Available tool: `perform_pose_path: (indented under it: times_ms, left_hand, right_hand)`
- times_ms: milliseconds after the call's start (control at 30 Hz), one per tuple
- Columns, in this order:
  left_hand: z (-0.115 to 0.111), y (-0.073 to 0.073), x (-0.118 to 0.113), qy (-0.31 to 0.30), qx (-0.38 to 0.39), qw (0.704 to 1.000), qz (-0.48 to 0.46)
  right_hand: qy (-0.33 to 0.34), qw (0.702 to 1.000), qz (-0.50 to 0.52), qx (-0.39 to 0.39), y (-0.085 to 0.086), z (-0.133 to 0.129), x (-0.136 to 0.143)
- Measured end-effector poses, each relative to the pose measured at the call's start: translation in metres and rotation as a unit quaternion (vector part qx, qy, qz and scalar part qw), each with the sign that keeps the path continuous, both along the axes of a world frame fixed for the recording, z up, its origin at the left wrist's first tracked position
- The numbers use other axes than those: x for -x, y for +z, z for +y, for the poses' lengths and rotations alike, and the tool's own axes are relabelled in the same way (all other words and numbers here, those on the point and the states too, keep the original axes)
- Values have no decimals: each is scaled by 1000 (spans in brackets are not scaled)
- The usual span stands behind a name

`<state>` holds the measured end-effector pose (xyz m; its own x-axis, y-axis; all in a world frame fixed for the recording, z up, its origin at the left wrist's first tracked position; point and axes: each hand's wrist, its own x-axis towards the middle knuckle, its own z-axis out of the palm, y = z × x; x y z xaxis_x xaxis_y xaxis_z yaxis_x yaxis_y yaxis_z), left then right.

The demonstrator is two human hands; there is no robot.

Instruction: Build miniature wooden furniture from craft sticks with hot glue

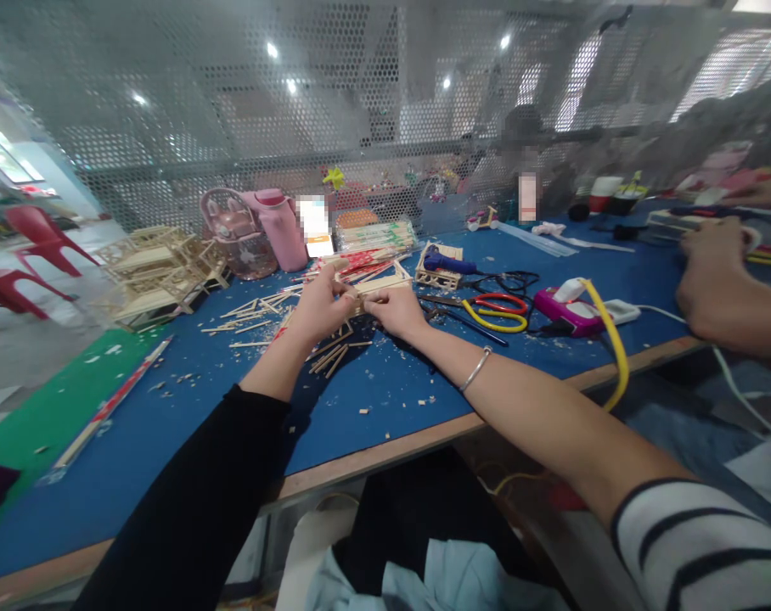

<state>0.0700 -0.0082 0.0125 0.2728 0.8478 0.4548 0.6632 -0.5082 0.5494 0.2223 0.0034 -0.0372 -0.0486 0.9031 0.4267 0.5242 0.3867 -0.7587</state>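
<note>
A small wooden stick frame (380, 283) is held above the blue tabletop (360, 424). My left hand (322, 303) grips its left end between thumb and fingers. On the near side, my right hand (396, 311) has its fingers closed on the same frame. Loose wooden sticks (330, 358) lie under and left of my hands. Just behind and right, a blue glue gun (447, 261) rests on another wooden frame (437, 277). Scissors with red and yellow handles (497, 311) lie right of my right hand.
Stacked wooden frames (160, 267) stand at the left, beside a pink bottle (282, 231) and a propped phone (316, 227). A magenta power strip (567, 311) with a yellow cable sits at the right. Another person's hand (713, 263) is at the far right. Perforated metal mesh rises behind.
</note>
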Motion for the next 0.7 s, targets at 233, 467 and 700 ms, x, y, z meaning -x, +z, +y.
perform_pose_path:
  times_ms: [233,467,700]
  left_hand:
    - [-3,3,-4,30,-13,999,36]
    - [-4,2,-5,30,-12,999,39]
    - [-1,-2,-3,2,-11,1000,7]
  right_hand:
    - [-13,999,-34,-4,6,-3,-2]
    - [-28,998,-50,10,10,-7,-4]
    - [8,999,-34,-19,4,-4,0]
